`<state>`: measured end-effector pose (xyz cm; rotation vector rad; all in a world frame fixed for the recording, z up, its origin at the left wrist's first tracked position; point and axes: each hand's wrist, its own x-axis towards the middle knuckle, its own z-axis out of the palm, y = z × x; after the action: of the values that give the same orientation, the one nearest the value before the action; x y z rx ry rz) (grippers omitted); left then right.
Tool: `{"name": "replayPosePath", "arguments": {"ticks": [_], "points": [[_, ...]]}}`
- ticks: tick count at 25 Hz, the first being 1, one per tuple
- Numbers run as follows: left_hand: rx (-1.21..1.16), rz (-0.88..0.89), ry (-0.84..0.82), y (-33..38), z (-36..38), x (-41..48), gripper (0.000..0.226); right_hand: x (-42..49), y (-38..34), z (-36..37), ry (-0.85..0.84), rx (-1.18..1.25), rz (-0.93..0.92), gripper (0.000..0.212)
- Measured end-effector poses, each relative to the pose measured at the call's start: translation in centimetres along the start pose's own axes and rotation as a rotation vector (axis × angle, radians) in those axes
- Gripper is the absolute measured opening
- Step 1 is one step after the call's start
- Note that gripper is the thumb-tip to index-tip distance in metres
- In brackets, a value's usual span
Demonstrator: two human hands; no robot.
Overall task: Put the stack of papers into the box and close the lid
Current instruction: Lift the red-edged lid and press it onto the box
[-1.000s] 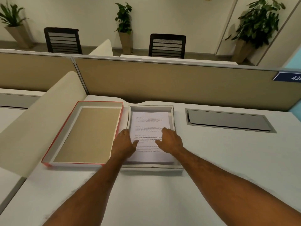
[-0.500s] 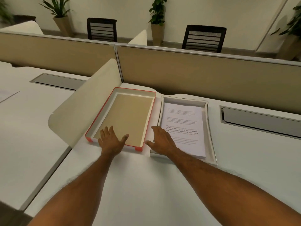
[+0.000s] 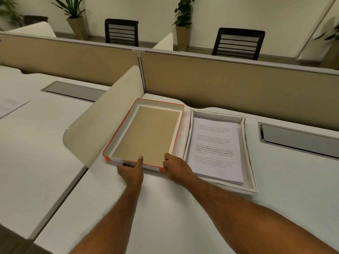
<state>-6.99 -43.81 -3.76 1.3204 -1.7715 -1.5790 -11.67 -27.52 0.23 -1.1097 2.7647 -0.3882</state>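
A stack of printed papers [image 3: 216, 147] lies flat inside the white box [image 3: 249, 162] on the desk. To its left the red-edged lid [image 3: 117, 138] lies upside down, its brown inner face up. My left hand [image 3: 131, 170] grips the lid's near edge, thumb over the rim and fingers under it. My right hand [image 3: 176, 167] holds the lid's near right corner, between lid and box. Both forearms reach in from the bottom.
A cream curved divider [image 3: 102, 123] stands just left of the lid. A beige partition [image 3: 238, 85] runs behind. A grey cable hatch [image 3: 297, 138] is set in the desk at right. Another sheet [image 3: 11, 105] lies on the neighbouring desk at far left.
Both hands left the papers and moved left to the lid. They now grip its near edge. The view swung left as well.
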Motion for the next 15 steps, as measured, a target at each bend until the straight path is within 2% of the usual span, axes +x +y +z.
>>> {"name": "replayPosePath", "arguments": {"ticks": [1,3,6,9,12,15], "points": [[-0.083,-0.021,-0.019,0.1,0.2,-0.4,0.061,-0.1,-0.1,-0.2,0.029,0.059,0.003,0.02],[-0.201,-0.083,-0.134,0.4,0.5,-0.9,0.051,-0.3,-0.1,-0.5,0.099,0.161,0.0,0.02],[-0.316,-0.155,-0.453,1.4,1.3,-2.1,0.034,-0.6,-0.5,-0.7,0.215,0.315,0.017,0.018],[-0.339,-0.093,-0.52,2.8,1.7,-3.2,0.039,-1.0,-0.9,-1.5,0.259,0.452,0.022,0.017],[-0.396,0.013,-0.544,3.9,1.1,-3.5,0.045,-1.6,-0.4,-4.0,0.212,0.453,-0.01,0.023],[-0.383,0.174,-0.537,5.4,0.1,-3.6,0.064,-0.9,0.9,-8.7,0.316,0.575,0.108,0.038]]}}
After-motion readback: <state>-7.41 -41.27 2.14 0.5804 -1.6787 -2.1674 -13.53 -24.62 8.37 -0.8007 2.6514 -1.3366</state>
